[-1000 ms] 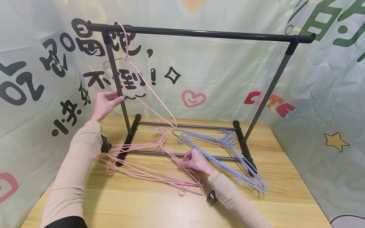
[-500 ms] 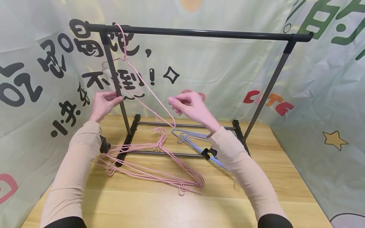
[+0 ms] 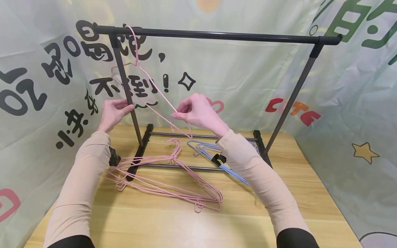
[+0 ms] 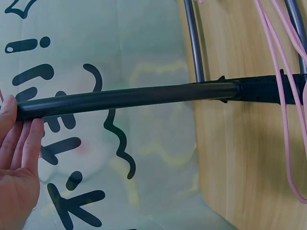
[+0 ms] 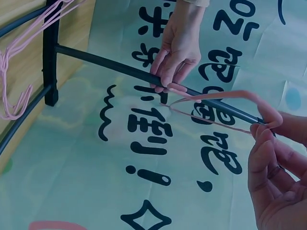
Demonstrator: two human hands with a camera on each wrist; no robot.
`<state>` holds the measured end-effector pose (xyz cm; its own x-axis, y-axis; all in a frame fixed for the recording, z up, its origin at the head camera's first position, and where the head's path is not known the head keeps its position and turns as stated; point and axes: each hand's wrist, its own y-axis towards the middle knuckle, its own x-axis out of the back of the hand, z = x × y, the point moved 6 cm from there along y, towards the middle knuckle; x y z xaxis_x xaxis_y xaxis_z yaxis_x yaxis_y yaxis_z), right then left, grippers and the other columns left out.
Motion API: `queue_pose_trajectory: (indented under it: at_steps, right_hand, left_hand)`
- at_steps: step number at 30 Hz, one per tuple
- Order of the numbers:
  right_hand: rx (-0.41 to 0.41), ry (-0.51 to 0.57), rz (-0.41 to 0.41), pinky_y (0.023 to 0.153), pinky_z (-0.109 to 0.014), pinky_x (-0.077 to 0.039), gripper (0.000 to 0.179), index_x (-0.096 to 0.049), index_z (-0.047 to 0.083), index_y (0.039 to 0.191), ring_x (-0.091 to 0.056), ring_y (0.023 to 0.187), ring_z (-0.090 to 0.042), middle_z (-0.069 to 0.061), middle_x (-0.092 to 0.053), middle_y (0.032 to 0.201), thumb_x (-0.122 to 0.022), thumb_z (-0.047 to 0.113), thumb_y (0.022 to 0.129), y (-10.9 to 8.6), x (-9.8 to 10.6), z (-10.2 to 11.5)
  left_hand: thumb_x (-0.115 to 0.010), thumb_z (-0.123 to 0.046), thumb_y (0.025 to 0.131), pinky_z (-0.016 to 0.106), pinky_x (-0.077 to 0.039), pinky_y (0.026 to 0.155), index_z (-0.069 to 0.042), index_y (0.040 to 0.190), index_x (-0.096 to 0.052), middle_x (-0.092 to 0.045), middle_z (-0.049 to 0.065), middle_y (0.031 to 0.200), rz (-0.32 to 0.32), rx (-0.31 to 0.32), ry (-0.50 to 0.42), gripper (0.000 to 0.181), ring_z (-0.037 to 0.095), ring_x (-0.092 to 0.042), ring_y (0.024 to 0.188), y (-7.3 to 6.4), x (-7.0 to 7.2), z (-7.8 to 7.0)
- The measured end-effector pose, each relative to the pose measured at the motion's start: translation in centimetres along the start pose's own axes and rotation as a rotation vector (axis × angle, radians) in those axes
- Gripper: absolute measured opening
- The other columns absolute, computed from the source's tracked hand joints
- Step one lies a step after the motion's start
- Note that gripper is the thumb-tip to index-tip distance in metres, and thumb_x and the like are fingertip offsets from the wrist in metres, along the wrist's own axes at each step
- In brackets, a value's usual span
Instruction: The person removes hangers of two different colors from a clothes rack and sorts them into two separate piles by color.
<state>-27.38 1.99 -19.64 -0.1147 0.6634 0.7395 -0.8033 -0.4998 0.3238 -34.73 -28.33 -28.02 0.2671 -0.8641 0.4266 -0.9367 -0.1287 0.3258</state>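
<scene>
A pink clothes hanger hangs by its hook from the top bar of a black garment rack, near the bar's left end. My right hand pinches this hanger near its lower right corner; the right wrist view also has the hanger between thumb and fingers. With thumb and fingers, my left hand holds the rack's left post about midway up. Below, a pile of pink hangers lies over the rack's base, apart from both hands.
Blue hangers lie at the right of the base, partly hidden behind my right forearm. The rack stands on a wooden table. A printed cloth encloses the back and sides. The right post slants up to the bar.
My right hand has risen from the pink pile, passed through the air, and taken hold of the hanging pink hanger's lower right part. My left hand has stayed on the post.
</scene>
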Motion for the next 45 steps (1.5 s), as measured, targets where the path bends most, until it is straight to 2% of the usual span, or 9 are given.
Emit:
queue_pose_trajectory:
  at_steps: [5,8,19,26,34,37,41,44,45]
  right_hand:
    - [-0.048,0.004,0.0,0.054,-0.019,-0.045,0.012,-0.079,0.008,0.083,-0.06,0.054,-0.008,-0.005,-0.073,0.069,-0.078,0.018,0.089,0.1,0.1,-0.2]
    - [-0.062,0.005,-0.013,0.052,-0.019,-0.045,0.013,-0.079,0.006,0.085,-0.061,0.052,-0.008,-0.007,-0.074,0.07,-0.075,0.016,0.092,0.1,0.2,-0.2]
    - [-0.098,-0.035,-0.142,0.052,-0.018,-0.041,0.011,-0.081,0.007,0.091,-0.064,0.06,-0.009,-0.007,-0.077,0.078,-0.073,0.015,0.092,-0.9,2.0,-0.2]
    - [0.001,-0.047,-0.238,0.056,-0.017,-0.043,0.01,-0.08,0.002,0.088,-0.067,0.063,-0.016,-0.013,-0.077,0.079,-0.072,0.007,0.091,-1.9,3.4,0.1]
    - [0.096,-0.038,-0.321,0.05,-0.015,-0.038,0.012,-0.078,0.0,0.083,-0.055,0.053,-0.009,-0.015,-0.072,0.07,-0.072,0.006,0.091,-3.6,4.7,0.0]
    - [0.123,-0.041,-0.345,0.05,-0.014,-0.037,0.012,-0.079,0.0,0.082,-0.054,0.053,-0.01,-0.014,-0.072,0.07,-0.072,0.005,0.09,-4.3,5.1,-0.2]
    - [0.15,-0.078,-0.381,0.05,-0.014,-0.035,0.01,-0.079,0.001,0.081,-0.053,0.052,-0.011,-0.012,-0.071,0.068,-0.074,0.004,0.088,-5.5,5.7,-0.9]
    - [0.135,-0.08,-0.384,0.049,-0.014,-0.033,0.009,-0.079,0.001,0.08,-0.051,0.051,-0.012,-0.01,-0.068,0.065,-0.075,0.004,0.088,-6.5,5.9,-2.0]
    - [0.122,-0.072,-0.38,0.048,-0.014,-0.033,0.01,-0.079,0.001,0.079,-0.051,0.051,-0.012,-0.01,-0.067,0.065,-0.075,0.004,0.088,-6.9,6.0,-2.3]
  left_hand:
    - [-0.077,-0.026,0.091,0.004,-0.048,0.075,0.006,0.124,-0.067,-0.076,-0.013,0.099,0.006,0.004,0.033,0.048,-0.019,-0.062,0.074,0.0,0.0,0.1]
    - [-0.077,-0.025,0.091,0.004,-0.049,0.075,0.006,0.124,-0.067,-0.073,-0.018,0.092,0.004,0.004,0.019,0.046,-0.018,-0.062,0.073,0.1,0.0,0.0]
    - [-0.077,-0.024,0.091,0.004,-0.048,0.075,0.006,0.125,-0.066,-0.071,-0.022,0.089,0.003,0.008,-0.002,0.047,-0.018,-0.062,0.074,0.1,0.0,0.1]
    - [-0.077,-0.025,0.091,0.004,-0.049,0.074,0.007,0.125,-0.066,-0.07,-0.021,0.088,0.004,0.004,-0.009,0.048,-0.018,-0.063,0.074,0.1,0.0,0.2]
    - [-0.077,-0.024,0.091,0.004,-0.049,0.074,0.006,0.123,-0.067,-0.071,-0.02,0.088,-0.003,0.002,0.009,0.045,-0.017,-0.062,0.073,0.1,0.0,0.1]
    - [-0.077,-0.024,0.091,0.005,-0.049,0.074,0.007,0.123,-0.067,-0.075,-0.013,0.096,-0.001,0.001,0.008,0.046,-0.017,-0.062,0.074,0.1,0.0,0.1]
    - [-0.077,-0.025,0.091,0.005,-0.049,0.076,0.007,0.127,-0.065,-0.073,0.012,0.117,0.015,0.013,0.016,0.05,-0.018,-0.062,0.075,0.2,-0.1,0.1]
    - [-0.076,-0.026,0.091,0.005,-0.048,0.077,0.006,0.128,-0.065,-0.068,0.02,0.122,0.021,0.019,0.024,0.05,-0.018,-0.061,0.075,0.4,-0.1,0.2]
    - [-0.076,-0.026,0.091,0.005,-0.048,0.077,0.006,0.127,-0.065,-0.071,0.015,0.119,0.018,0.017,0.024,0.05,-0.018,-0.061,0.075,0.4,-0.1,0.2]
